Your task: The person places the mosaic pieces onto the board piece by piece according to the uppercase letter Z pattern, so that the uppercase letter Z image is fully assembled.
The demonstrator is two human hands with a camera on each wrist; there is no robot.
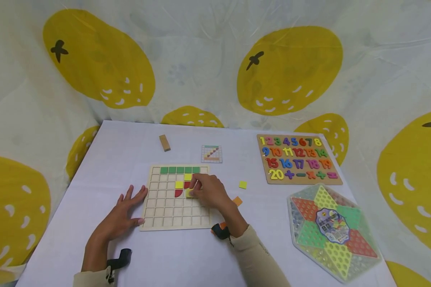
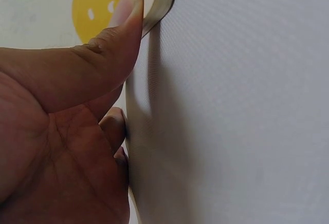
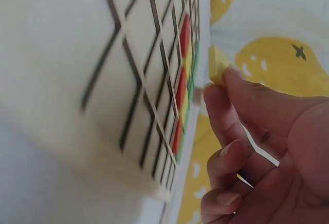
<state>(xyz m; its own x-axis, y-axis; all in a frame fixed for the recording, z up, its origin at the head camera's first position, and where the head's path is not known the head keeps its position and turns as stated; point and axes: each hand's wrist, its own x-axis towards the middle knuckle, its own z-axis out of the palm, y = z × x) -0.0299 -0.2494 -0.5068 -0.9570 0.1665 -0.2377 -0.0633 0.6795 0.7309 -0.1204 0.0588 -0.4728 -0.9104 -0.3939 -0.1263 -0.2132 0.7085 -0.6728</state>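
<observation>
A wooden grid board (image 1: 161,211) lies on the white table, with a row of green square tiles (image 1: 178,170) along its far side. Below that row sit yellow tiles (image 1: 179,184) and red quarter-round tiles (image 1: 178,193) in a diagonal. My right hand (image 1: 212,190) pinches a yellow tile (image 3: 218,66) between thumb and forefinger, held above the board. The left hand (image 1: 120,215) rests at the board's left edge, fingers spread, its thumb (image 2: 128,13) touching the near left corner.
Loose yellow (image 1: 242,185) and orange tiles (image 1: 238,201) lie right of the board. Behind it are a pattern card (image 1: 212,154) and a wooden block (image 1: 164,142). A number puzzle board (image 1: 299,159) and a hexagonal game box (image 1: 334,231) occupy the right side.
</observation>
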